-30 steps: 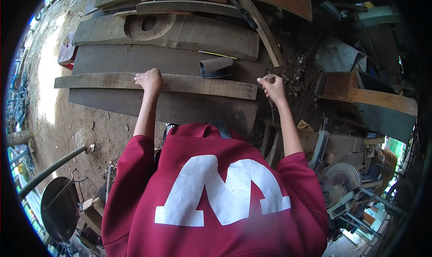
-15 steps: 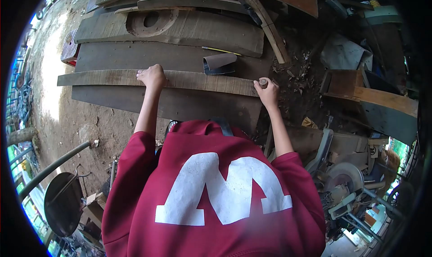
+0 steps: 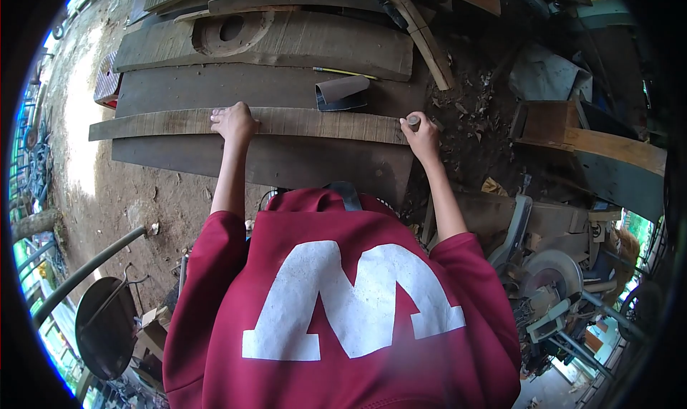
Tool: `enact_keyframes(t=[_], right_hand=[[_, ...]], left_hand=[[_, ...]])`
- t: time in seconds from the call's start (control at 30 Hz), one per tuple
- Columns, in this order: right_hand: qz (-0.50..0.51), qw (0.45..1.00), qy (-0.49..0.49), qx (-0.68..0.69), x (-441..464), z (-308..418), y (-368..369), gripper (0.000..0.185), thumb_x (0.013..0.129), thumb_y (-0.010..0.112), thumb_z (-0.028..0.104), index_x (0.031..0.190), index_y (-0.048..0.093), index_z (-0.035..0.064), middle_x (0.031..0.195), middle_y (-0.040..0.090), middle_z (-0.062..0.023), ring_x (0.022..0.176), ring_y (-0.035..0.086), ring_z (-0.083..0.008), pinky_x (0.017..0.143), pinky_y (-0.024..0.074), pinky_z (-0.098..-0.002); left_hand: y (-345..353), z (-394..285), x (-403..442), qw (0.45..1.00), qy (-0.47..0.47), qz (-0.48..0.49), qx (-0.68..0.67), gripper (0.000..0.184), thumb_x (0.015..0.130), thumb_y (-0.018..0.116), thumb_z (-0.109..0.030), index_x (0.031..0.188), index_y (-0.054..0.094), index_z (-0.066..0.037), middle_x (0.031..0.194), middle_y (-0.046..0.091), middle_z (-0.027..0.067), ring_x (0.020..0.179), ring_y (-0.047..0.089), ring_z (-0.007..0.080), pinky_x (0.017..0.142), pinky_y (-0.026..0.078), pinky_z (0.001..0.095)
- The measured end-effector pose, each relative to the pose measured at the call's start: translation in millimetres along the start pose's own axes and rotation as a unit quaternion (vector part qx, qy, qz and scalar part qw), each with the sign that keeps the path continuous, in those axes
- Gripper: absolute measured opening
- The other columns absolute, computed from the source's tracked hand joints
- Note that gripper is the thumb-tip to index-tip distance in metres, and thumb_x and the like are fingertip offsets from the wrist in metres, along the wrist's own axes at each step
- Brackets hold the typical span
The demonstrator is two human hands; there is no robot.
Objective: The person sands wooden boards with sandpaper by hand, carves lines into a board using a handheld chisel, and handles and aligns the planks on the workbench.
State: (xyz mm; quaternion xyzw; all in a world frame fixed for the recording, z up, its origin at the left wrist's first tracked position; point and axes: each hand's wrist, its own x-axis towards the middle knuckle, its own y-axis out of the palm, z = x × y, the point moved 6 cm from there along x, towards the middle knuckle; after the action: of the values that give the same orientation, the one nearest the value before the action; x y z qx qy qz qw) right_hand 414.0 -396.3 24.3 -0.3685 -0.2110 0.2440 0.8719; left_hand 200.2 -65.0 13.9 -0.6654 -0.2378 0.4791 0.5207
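Lying across the dark counter [image 3: 286, 167] at twelve o'clock, the wooden strip [image 3: 322, 124] bears the left hand [image 3: 235, 122] at ten o'clock, finger closure indeterminable; at two, the right hand [image 3: 424, 135], fingers clenched, grasps a round-ended piece [image 3: 413, 122] by the strip's end

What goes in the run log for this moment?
left hand: resting on long wooden strip | right hand: gripping round-ended object by strip's right end | curled sheet: near strip's far edge
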Motion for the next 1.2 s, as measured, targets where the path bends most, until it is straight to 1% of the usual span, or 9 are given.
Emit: enact_keyframes(t=[0.3,0.5,0.63,0.73,0.8,1.03,1.1,1.13,1.2], right_hand=[[-0.179,0.959,0.139,0.172,-46.6,25.5,-99.7,0.02,0.079,0.063,0.014,0.07,0.05,0.003,0.059,0.046,0.0037,0.054,0.044,-0.004,0.051,0.038,-0.0195],[-0.258,0.934,0.044,0.242,-69.1,115.3,-126.0,0.009,0.079,0.054,0.0,0.073,0.047,0.0011,0.071,0.056,-0.0085,0.066,0.055,-0.0141,0.063,0.0435,-0.0245],[-0.166,0.963,-0.089,0.193,-55.9,167.8,-80.6,0.02,0.069,0.068,0.005,0.069,0.049,0.0068,0.067,0.051,-0.0059,0.065,0.054,-0.0203,0.058,0.0432,-0.0311],[-0.075,0.957,-0.236,0.149,-47.0,204.2,-29.9,0.017,0.069,0.066,0.012,0.073,0.05,0.0073,0.075,0.051,-0.0058,0.073,0.052,-0.0215,0.07,0.0413,-0.0343],[-0.005,0.958,-0.272,0.089,-42.3,212.9,-0.2,0.008,0.069,0.056,0.015,0.069,0.051,0.0085,0.072,0.048,-0.0045,0.071,0.051,-0.0205,0.071,0.0415,-0.0334],[0.033,0.969,-0.244,0.006,-37.3,200.0,28.1,0.021,0.064,0.066,0.023,0.073,0.054,0.0094,0.085,0.05,-0.0058,0.09,0.048,-0.0207,0.079,0.0405,-0.0337],[0.122,0.967,-0.216,0.064,-34.6,196.2,29.1,0.04,0.056,0.076,0.028,0.087,0.058,0.0093,0.1,0.05,-0.0078,0.099,0.045,-0.0231,0.086,0.0386,-0.0337],[0.12,0.967,-0.215,0.066,-28.4,193.3,15.2,0.04,0.056,0.076,0.028,0.087,0.058,0.0093,0.1,0.05,-0.0078,0.099,0.045,-0.0231,0.086,0.0386,-0.0337],[0.005,0.981,-0.133,0.141,-13.8,166.8,-29.6,0.038,0.062,0.073,0.023,0.094,0.059,0.0092,0.1,0.052,-0.0064,0.096,0.048,-0.0225,0.082,0.0405,-0.0324]], left_hand=[[4.1,-1.5,4.2,0.998,0.033,0.041,0.021,0.057,0.062,0.074,-0.031,0.106,0.057,0.0,0.118,0.039,0.0369,0.111,0.039,0.049,0.087,0.037,0.0524],[7.7,7.0,3.8,0.998,0.049,0.025,0.024,0.054,0.062,0.074,-0.034,0.103,0.058,-0.002,0.118,0.043,0.0319,0.112,0.04,0.0448,0.087,0.038,0.0493],[12.6,-5.0,-8.4,0.985,0.124,0.011,-0.12,0.06,0.071,0.064,-0.043,0.115,0.051,-0.003,0.116,0.049,0.0244,0.111,0.045,0.0352,0.092,0.037,0.0409],[-8.6,-55.5,-65.7,0.809,0.271,0.214,-0.476,0.066,0.084,0.036,-0.057,0.13,0.036,-0.008,0.12,0.048,0.0194,0.108,0.049,0.0294,0.085,0.042,0.0394],[-18.6,-77.6,-109.5,0.63,0.193,0.472,-0.586,0.074,0.083,0.02,-0.063,0.133,0.03,-0.009,0.124,0.045,0.0163,0.105,0.051,0.0272,0.085,0.042,0.0414],[18.2,-82.3,-122.1,0.56,0.062,0.613,-0.554,0.063,0.089,0.018,-0.053,0.119,0.042,-0.002,0.11,0.052,0.0129,0.087,0.058,0.0247,0.077,0.047,0.0414],[49.0,-79.3,-116.4,0.417,-0.072,0.639,-0.642,0.05,0.091,0.028,-0.044,0.116,0.043,-0.003,0.108,0.053,0.0127,0.086,0.058,0.0255,0.075,0.047,0.0416],[33.7,-84.8,-126.1,0.482,-0.102,0.587,-0.643,0.041,0.091,0.035,-0.038,0.112,0.046,-0.005,0.1,0.056,0.0105,0.079,0.058,0.0239,0.07,0.049,0.0365],[39.5,-87.7,-122.0,0.314,0.039,0.73,-0.605,0.042,0.091,0.035,-0.039,0.108,0.047,-0.003,0.088,0.059,0.0087,0.071,0.058,0.0204,0.063,0.049,0.03]])
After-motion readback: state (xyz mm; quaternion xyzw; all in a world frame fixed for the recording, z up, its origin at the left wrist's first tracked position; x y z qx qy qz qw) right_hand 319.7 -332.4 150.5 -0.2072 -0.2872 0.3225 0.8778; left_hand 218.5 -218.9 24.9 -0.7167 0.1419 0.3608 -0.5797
